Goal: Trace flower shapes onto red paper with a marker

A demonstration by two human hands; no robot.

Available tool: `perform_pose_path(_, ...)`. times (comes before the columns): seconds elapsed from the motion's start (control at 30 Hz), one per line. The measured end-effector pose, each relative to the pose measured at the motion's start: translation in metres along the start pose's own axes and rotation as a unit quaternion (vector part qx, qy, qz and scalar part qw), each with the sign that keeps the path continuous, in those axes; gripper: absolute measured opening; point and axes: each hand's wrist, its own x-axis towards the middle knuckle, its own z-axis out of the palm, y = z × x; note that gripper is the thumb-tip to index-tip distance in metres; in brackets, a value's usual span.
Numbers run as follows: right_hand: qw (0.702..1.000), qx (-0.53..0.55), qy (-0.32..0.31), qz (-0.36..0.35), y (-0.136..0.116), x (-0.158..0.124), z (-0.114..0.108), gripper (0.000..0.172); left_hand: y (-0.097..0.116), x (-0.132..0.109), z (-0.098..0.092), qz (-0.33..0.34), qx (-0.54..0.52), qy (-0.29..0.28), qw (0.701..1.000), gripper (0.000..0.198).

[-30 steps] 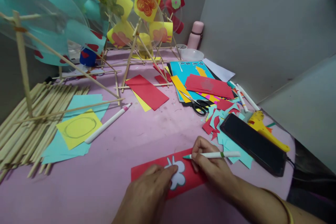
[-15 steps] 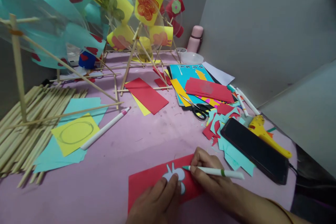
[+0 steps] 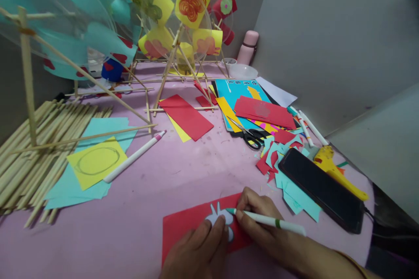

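A white butterfly-shaped paper cutout (image 3: pixel 214 216) lies on a sheet of red paper (image 3: pixel 183 225) at the table's near edge. My left hand (image 3: pixel 199 248) rests on both, its fingertips lying flat and pressing the cutout down; they cover part of its wings. My right hand (image 3: pixel 258 220) is closed round a white marker (image 3: pixel 278 223) with a green tip and green band. The marker's tip touches the red paper just at the cutout's upper right edge.
To the right lie a black phone (image 3: pixel 322 189), a yellow glue gun (image 3: pixel 340 174), paper scraps (image 3: pixel 271 157) and black-handled scissors (image 3: pixel 252 138). Leftward are wooden sticks (image 3: pixel 36 161), a pink-tipped marker (image 3: pixel 135 157) and yellow paper (image 3: pixel 96 163). Stick-framed paper wheels (image 3: pixel 176 43) stand behind.
The whole view has shifted slightly, with things appearing a little farther right. The marker tip stays by the cutout's upper right wing; both hands keep nearly the same pose.
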Motion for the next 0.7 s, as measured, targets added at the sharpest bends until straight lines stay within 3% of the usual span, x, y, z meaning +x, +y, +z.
perform_pose_path(0.4,1.0,-0.012,-0.006,-0.018,0.0011,0.0019,0.0021,0.013,0.0018,0.0041,-0.0027,0.004,0.025,-0.007,1.0,0.038)
perform_pose_path(0.7,0.999,-0.05,-0.002,0.006,0.001,-0.0018,-0.0008,0.013,0.0036,0.0023,-0.0034,-0.032,-0.015,0.011,0.999,0.033)
